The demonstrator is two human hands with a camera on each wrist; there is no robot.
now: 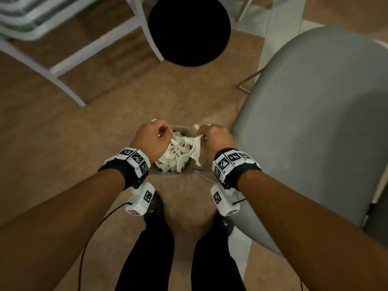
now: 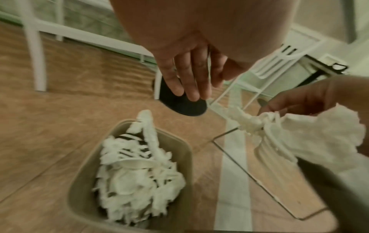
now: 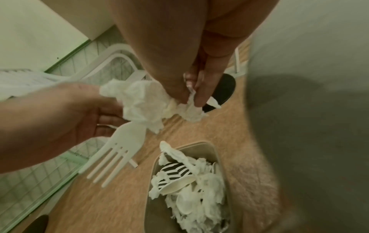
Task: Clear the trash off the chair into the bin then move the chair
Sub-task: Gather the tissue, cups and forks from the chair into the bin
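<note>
A small beige bin stands on the wooden floor between my hands, heaped with white tissue and plastic cutlery. My right hand pinches a crumpled white tissue above the bin. A white plastic fork sticks out below that tissue, tines down. My left hand hovers beside it with relaxed fingers, holding nothing. The grey chair stands just right of the bin, its visible seat bare.
A round black stool stands beyond the bin. White chair frames fill the upper left. The grey chair's thin metal leg frame runs along the floor right of the bin. My feet are just behind the bin.
</note>
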